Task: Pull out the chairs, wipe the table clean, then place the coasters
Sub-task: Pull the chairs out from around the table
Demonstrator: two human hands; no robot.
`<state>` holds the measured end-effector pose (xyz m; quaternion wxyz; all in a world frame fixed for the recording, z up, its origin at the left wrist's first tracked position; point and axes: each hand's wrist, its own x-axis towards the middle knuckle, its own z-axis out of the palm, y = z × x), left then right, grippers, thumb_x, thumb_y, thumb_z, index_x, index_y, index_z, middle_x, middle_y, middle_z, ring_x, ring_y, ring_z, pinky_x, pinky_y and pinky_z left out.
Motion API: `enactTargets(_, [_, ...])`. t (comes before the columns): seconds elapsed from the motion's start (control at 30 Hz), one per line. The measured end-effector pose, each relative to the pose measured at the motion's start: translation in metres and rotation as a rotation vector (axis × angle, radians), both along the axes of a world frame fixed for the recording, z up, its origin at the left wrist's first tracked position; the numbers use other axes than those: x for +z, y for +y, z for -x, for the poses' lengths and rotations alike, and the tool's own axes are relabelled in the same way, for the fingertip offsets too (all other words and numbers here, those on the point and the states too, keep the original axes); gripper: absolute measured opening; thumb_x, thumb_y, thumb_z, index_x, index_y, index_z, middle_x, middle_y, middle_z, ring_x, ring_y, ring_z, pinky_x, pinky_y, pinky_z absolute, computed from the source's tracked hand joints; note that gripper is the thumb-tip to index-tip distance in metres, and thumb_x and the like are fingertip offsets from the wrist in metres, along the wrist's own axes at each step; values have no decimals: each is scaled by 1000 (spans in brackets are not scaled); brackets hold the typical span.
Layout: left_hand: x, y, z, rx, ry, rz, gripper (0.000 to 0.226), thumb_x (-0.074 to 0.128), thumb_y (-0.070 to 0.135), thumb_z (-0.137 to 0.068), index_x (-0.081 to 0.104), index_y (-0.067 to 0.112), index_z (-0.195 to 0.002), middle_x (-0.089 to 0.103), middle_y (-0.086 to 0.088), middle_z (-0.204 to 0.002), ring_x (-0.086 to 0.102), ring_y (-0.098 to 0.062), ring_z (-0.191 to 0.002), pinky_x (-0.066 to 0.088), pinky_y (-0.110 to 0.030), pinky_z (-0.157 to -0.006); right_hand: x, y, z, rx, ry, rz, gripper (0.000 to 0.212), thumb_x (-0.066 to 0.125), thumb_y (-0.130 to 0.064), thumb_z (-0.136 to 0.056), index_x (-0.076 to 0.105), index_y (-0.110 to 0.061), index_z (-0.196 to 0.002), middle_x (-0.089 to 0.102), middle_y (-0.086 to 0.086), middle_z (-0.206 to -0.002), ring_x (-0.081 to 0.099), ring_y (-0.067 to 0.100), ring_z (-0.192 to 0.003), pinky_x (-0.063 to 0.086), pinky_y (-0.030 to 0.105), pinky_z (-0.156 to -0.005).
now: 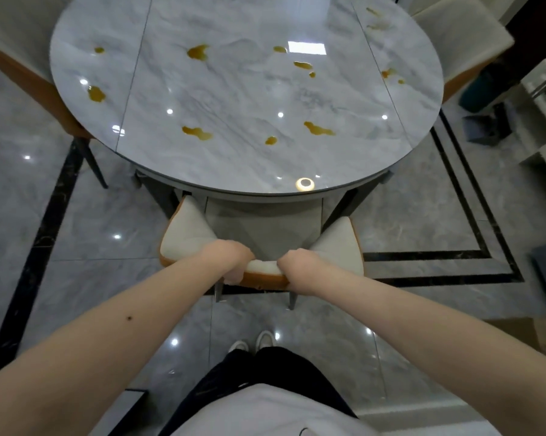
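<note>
A round grey marble table (pixel 240 158) fills the upper half of the view, dotted with several amber liquid spills (pixel 198 133). Tucked under its near edge stands a white-cushioned chair with an orange back (pixel 190 234). My left hand (pixel 231 256) and my right hand (pixel 300 265) both grip the top of the chair's backrest, side by side. No coasters or cloth are in view.
Another orange-backed chair (pixel 29 70) stands at the table's left and a white one (pixel 466 36) at its right. A dark box (pixel 485 127) lies on the glossy tiled floor at right, near white cabinets (pixel 545 89). My feet are just behind the near chair.
</note>
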<state>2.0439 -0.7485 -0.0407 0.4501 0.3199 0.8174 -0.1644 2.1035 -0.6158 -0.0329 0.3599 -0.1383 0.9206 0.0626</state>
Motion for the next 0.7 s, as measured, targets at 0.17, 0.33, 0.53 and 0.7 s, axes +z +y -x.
enactTargets(0.17, [-5,5,-20,-63,-39,-2,66,74,25,-74,46,24,-134,59,-3,-120,58,-25,-106,50,-39,-92,-4,5,-21,34,-4,-13,35,73,-16,-80,60,-13,-112,63,9,-114,63,26,-103,45,29,-75])
enactTargets(0.33, [-3,1,-25,-67,-78,-72,73,75,38,-69,46,25,-135,58,-1,-122,57,-23,-107,49,-40,-92,-8,14,-36,50,14,6,28,68,-17,-84,59,-14,-110,64,8,-109,63,26,-99,47,31,-76])
enactTargets(0.53, [4,-26,-21,81,-147,-140,92,77,35,-69,25,36,-146,45,4,-135,47,-19,-118,44,-36,-98,-8,12,-35,39,13,-27,37,75,-23,-79,61,-14,-112,64,7,-110,63,25,-100,50,31,-80])
enactTargets(0.7, [-1,-30,-34,105,-85,-180,85,65,18,-76,21,42,-145,51,2,-132,50,-22,-115,46,-39,-96,-5,10,-38,55,26,-65,39,74,-20,-80,58,-13,-115,63,7,-115,62,25,-104,48,31,-81])
